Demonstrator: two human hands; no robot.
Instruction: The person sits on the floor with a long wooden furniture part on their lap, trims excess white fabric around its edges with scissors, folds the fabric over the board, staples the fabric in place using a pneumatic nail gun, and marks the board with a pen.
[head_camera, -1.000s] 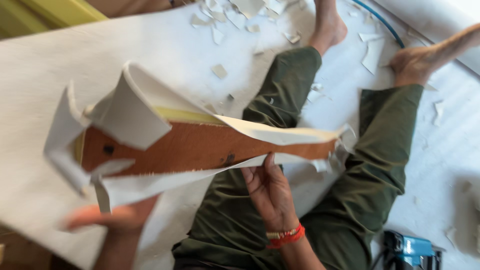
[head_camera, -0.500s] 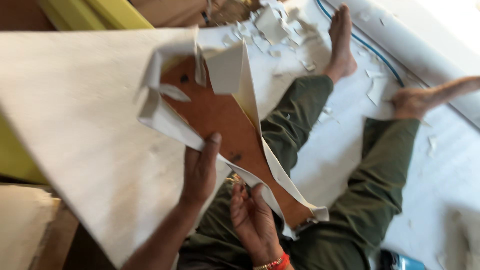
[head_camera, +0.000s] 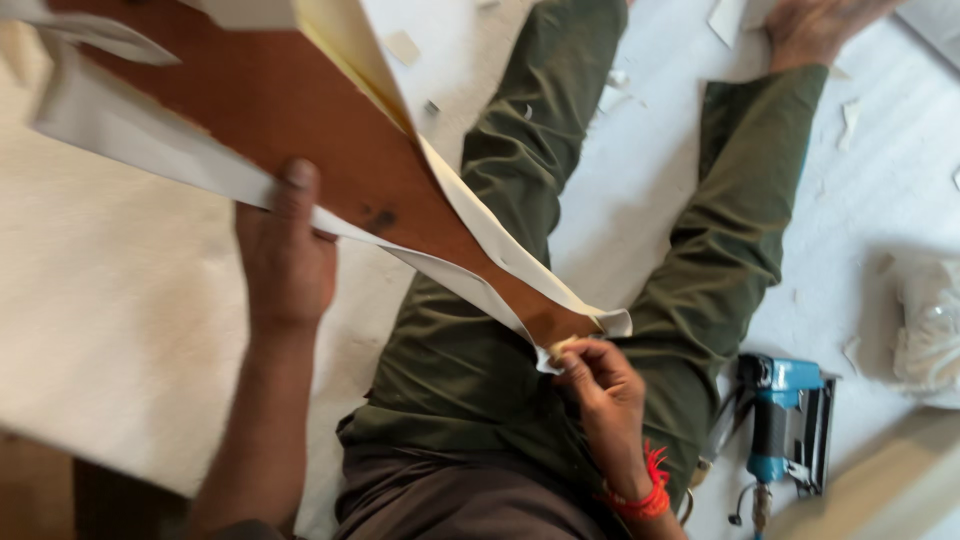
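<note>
Left hand (head_camera: 285, 262) clasped around the wide part of a tapering reddish-brown wooden board (head_camera: 330, 150) edged with loose cream fabric (head_camera: 140, 150), held tilted above olive-green trousered legs (head_camera: 480, 370); right hand (head_camera: 600, 385) fingers (head_camera: 572, 352) pinched shut on its narrow lower tip; blue nail gun (head_camera: 785, 425) on the white floor (head_camera: 880, 200) nearby.

Wood panel (head_camera: 330, 150): matt reddish-brown face, smooth, 1 dark spot. Covering on it (head_camera: 150, 150): cream sheet, matt, looks like paper or thin leatherette, can't tell which. Trousers (head_camera: 480, 350): olive woven cloth, matt. Floor sheet (head_camera: 640, 170): white, faintly ribbed, paper scraps (head_camera: 850, 115) on it. Nail gun (head_camera: 785, 425): glossy blue plastic body, dark metal parts. Wrist thread (head_camera: 640, 495): red cord.
</note>
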